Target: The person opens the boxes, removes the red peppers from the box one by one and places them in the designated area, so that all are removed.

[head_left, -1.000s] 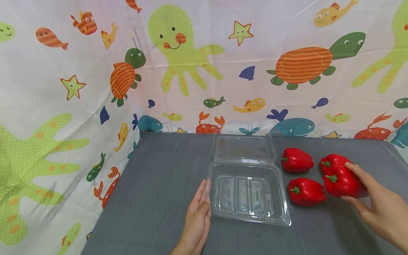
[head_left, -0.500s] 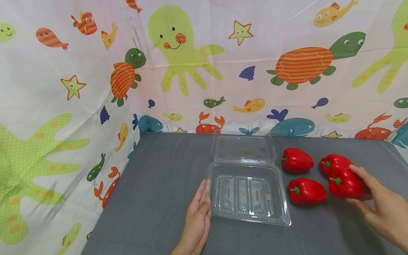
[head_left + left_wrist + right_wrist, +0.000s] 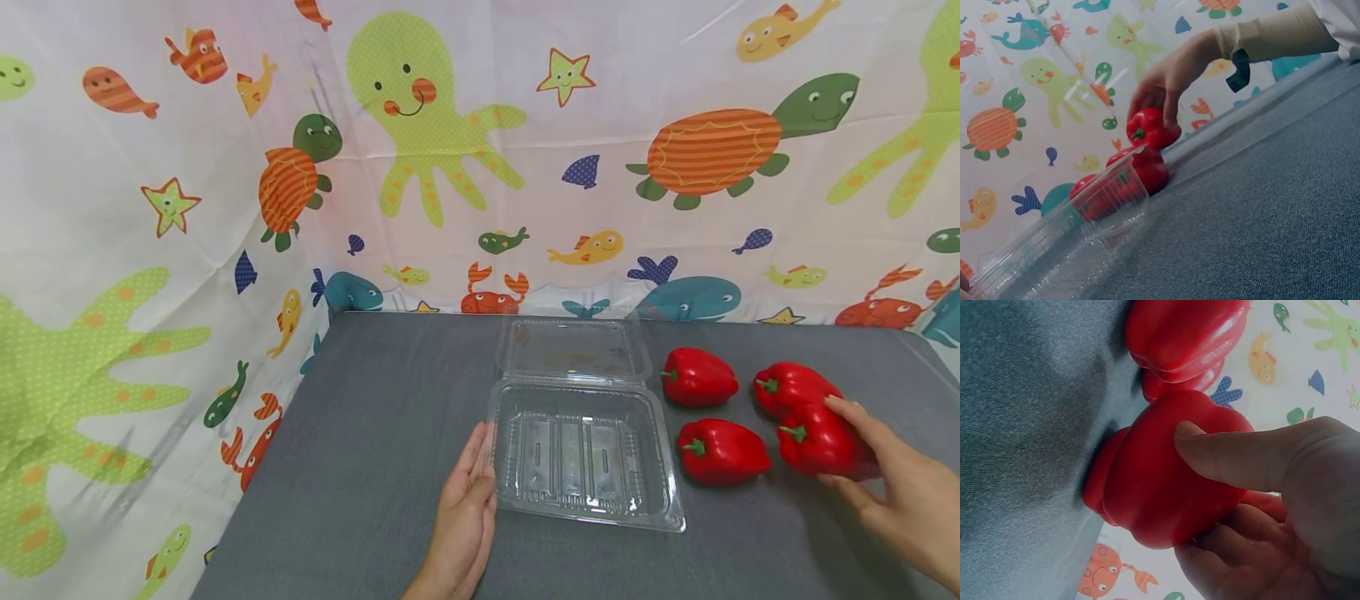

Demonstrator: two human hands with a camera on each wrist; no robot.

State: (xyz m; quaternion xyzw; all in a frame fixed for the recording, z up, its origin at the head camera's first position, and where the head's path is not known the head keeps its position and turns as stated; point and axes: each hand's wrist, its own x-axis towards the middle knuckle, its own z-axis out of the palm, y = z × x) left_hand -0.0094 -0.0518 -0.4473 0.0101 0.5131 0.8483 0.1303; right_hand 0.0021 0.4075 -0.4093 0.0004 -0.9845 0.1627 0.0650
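In the head view my left hand (image 3: pixel 461 517) holds the left rim of a clear plastic clamshell container (image 3: pixel 588 518), fingers along its side and thumb at the edge. Its hinged lid (image 3: pixel 573 346) lies folded back behind it. My right hand (image 3: pixel 903 492) grips a red bell pepper (image 3: pixel 825 442) between thumb and fingers, its green stem facing left. The right wrist view shows the thumb (image 3: pixel 1229 453) pressed on the held pepper's side. In the left wrist view the held pepper (image 3: pixel 1152 128) sits above another pepper (image 3: pixel 1147 172).
Right of the container rest three more red bell peppers: one at the back (image 3: pixel 699 377), one in front (image 3: pixel 722 452), one behind the held pepper (image 3: pixel 791 385). A grey cloth (image 3: pixel 382 433) covers the table. A curtain (image 3: pixel 465 250) with sea animals hangs behind and at the left.
My right hand has moved the held pepper slightly right and nearer to me, uncovering more of the pepper behind it. My left hand and the container have stayed in place.
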